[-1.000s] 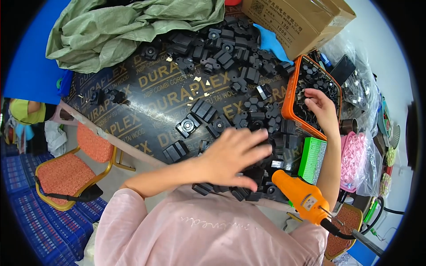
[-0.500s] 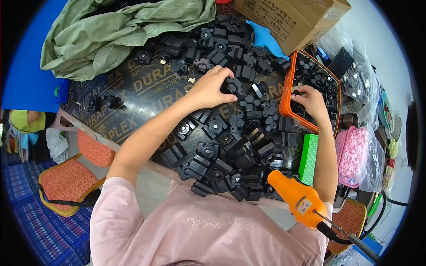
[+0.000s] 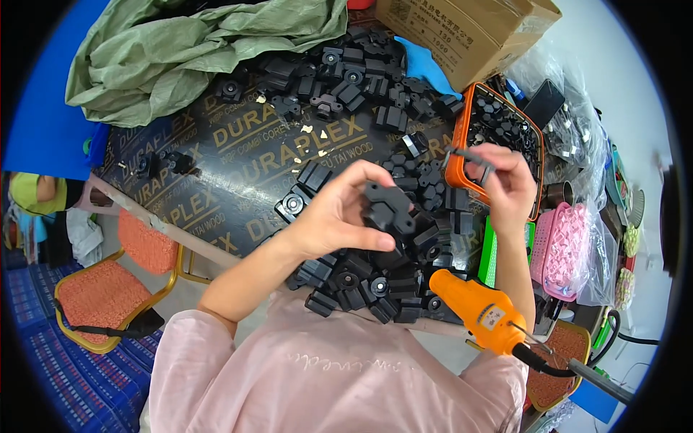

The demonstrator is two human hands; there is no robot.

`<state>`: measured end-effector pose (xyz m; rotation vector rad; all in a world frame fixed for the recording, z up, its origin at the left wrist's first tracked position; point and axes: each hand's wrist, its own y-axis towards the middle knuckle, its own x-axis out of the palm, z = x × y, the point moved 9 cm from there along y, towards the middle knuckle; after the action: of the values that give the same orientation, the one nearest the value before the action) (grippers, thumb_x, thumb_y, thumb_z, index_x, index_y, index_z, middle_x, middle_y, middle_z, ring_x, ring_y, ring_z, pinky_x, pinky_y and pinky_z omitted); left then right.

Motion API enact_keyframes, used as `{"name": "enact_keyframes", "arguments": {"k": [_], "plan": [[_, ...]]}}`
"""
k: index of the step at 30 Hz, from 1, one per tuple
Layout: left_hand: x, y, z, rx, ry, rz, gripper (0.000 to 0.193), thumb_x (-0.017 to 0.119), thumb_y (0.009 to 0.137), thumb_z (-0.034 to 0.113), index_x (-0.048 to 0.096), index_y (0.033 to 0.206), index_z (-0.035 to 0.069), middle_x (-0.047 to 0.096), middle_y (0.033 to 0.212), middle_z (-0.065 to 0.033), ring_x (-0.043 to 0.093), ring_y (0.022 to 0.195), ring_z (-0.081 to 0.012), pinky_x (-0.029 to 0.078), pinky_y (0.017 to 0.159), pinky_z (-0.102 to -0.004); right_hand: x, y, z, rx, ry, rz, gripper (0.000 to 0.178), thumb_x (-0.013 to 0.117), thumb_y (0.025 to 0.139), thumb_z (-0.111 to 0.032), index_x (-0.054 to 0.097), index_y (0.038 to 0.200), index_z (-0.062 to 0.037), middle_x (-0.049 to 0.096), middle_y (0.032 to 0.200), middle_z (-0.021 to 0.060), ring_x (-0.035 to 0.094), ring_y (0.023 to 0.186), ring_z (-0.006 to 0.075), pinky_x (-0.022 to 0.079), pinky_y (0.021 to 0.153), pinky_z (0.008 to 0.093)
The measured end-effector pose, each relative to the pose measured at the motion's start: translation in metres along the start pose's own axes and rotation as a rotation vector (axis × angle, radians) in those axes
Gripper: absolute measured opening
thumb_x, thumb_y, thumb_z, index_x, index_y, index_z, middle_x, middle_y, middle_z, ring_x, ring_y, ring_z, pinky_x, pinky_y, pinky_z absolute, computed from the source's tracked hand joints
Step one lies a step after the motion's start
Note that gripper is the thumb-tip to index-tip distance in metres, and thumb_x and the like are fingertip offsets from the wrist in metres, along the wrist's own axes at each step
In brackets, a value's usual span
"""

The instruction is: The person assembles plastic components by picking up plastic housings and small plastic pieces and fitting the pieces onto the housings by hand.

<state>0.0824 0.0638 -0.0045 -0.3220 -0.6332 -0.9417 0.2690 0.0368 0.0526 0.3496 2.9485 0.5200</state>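
Observation:
My left hand (image 3: 336, 216) is closed around a black plastic housing (image 3: 390, 208) with screw-hole tabs, lifted above the near heap of similar housings (image 3: 346, 281). Pinched in the fingers of my right hand (image 3: 511, 184) is a small flat black plastic piece (image 3: 471, 157), held over the near left rim of an orange basket (image 3: 456, 137). Black hexagonal pieces (image 3: 498, 123) fill that basket. More black housings (image 3: 354, 76) lie scattered at the far side of the table.
An orange corded tool (image 3: 480, 310) sits near my right forearm. A green basket (image 3: 489, 252) and a pink basket of pink pieces (image 3: 563, 249) stand at the right. Farther off are a cardboard box (image 3: 476, 40), a blue cloth-like piece (image 3: 426, 66) and green sacking (image 3: 180, 58).
My left hand has come nearer to me and now grips a housing raised from the table. My right hand has come up out of the orange basket with a flat piece.

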Motion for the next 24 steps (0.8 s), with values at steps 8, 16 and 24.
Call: {"name": "enact_keyframes", "arguments": {"k": [8, 16, 24], "plan": [[0.012, -0.013, 0.025, 0.406, 0.479, 0.271, 0.063, 0.080, 0.060, 0.005, 0.043, 0.111, 0.004, 0.046, 0.102, -0.0065, 0.050, 0.094, -0.0176, 0.042, 0.081, -0.0289, 0.056, -0.012, -0.064, -0.293, -0.263, -0.178, 0.022, 0.045, 0.071, 0.017, 0.041, 0.086, 0.0011, 0.056, 0.103, 0.0240, 0.059, 0.093, 0.0261, 0.048, 0.085, 0.0368], [0.029, -0.023, 0.058, 0.676, 1.026, 0.441, 0.061, 0.080, 0.057, 0.007, 0.049, 0.110, 0.003, 0.047, 0.101, -0.0123, 0.051, 0.091, -0.0245, 0.044, 0.076, -0.0301, 0.062, 0.001, -0.048, 0.008, -0.094, -0.020, 0.017, 0.055, 0.071, 0.011, 0.044, 0.081, 0.0017, 0.062, 0.094, 0.0181, 0.061, 0.083, 0.0155, 0.051, 0.069, 0.0257], [0.029, -0.025, 0.063, 0.703, 1.109, 0.475, 0.060, 0.079, 0.059, 0.010, 0.049, 0.111, 0.005, 0.048, 0.099, -0.0132, 0.053, 0.087, -0.0278, 0.047, 0.071, -0.0322, 0.067, 0.000, -0.064, -0.227, -0.520, 0.014, 0.022, 0.061, 0.068, 0.006, 0.048, 0.085, -0.0006, 0.064, 0.089, 0.0129, 0.065, 0.078, 0.0182, 0.052, 0.064, 0.0254]]}}
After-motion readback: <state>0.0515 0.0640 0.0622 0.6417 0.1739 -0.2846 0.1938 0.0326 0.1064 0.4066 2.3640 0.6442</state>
